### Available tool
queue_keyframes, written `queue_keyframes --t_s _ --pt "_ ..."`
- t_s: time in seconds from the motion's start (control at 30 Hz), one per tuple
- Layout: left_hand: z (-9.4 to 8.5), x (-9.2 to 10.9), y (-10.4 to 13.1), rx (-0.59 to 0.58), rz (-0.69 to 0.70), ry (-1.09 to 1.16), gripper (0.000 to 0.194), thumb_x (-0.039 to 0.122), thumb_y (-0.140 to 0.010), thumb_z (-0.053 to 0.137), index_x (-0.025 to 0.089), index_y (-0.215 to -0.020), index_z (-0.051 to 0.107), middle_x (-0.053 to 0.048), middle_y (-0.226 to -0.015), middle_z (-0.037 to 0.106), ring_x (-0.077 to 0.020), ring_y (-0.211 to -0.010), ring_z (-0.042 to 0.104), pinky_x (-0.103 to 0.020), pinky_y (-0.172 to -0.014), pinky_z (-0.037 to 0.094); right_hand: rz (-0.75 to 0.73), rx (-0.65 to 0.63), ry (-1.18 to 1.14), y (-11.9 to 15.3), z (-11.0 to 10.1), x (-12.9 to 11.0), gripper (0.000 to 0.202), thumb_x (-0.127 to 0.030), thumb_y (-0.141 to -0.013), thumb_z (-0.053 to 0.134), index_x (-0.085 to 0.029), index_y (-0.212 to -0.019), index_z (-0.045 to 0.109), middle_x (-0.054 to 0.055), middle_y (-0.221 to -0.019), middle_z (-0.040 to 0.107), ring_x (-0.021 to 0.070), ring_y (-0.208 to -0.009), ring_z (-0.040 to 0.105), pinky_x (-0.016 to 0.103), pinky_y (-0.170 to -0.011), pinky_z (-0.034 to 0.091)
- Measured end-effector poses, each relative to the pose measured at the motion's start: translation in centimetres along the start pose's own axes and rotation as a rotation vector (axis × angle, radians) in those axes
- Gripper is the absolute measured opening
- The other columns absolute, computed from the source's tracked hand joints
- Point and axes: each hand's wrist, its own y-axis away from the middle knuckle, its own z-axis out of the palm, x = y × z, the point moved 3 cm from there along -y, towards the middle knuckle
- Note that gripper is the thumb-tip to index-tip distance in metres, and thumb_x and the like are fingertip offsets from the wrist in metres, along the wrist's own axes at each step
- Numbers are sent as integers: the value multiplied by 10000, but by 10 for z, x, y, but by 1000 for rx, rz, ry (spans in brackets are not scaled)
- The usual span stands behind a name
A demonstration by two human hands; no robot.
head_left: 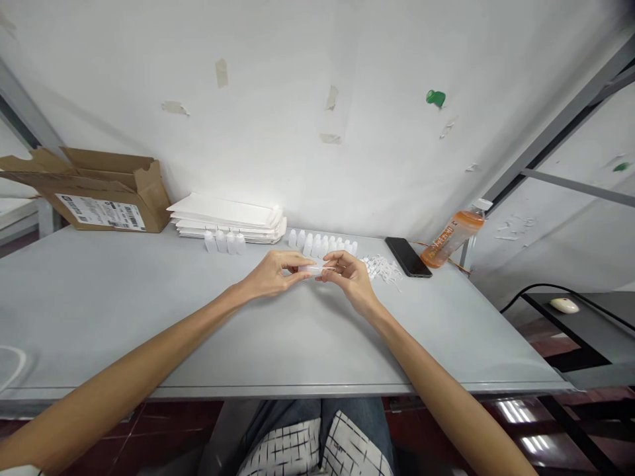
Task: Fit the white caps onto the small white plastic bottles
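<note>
Between my two hands, above the table, a small translucent white plastic bottle lies on its side. My left hand pinches its left end between thumb and fingers. My right hand has its thumb and fingers closed round the right end, and they hide its tip. Just behind my hands stands a group of several similar small bottles. A loose pile of small white slender pieces lies to the right of my right hand.
Several small bottles with thin dark tips stand before a stack of white sheets. An opened cardboard box sits at the back left. A black phone and a tilted orange drink bottle are at the right, by the wall.
</note>
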Motion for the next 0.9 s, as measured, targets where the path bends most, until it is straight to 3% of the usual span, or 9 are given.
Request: queue_keyframes --t_s 0.13,0.43,0.9 --pt "0 -1 1 -15 67 -56 247 356 -896 565 216 -990 746 -55 -895 709 -153 -769 603 -263 -673 457 20 -10 -28 0 0 0 408 -293 -654 798 -221 -1009 610 -39 -724 603 140 -663 620 411 -821 549" --pt "1 -1 3 -11 134 -133 253 307 -906 550 218 -1073 719 -63 -901 695 -156 -753 600 -252 -600 442 73 -10 -22 0 -1 3 311 -266 -673 763 -201 -955 646 -25 -701 632 148 -679 626 359 -779 509" --pt "4 -1 7 -51 293 -220 275 232 -947 481 222 -1123 693 -89 -1018 687 -170 -847 617 -280 -717 472 153 -75 -134 -3 -6 10 325 -240 -628 791 -192 -929 676 -11 -755 641 146 -669 633 357 -783 497"
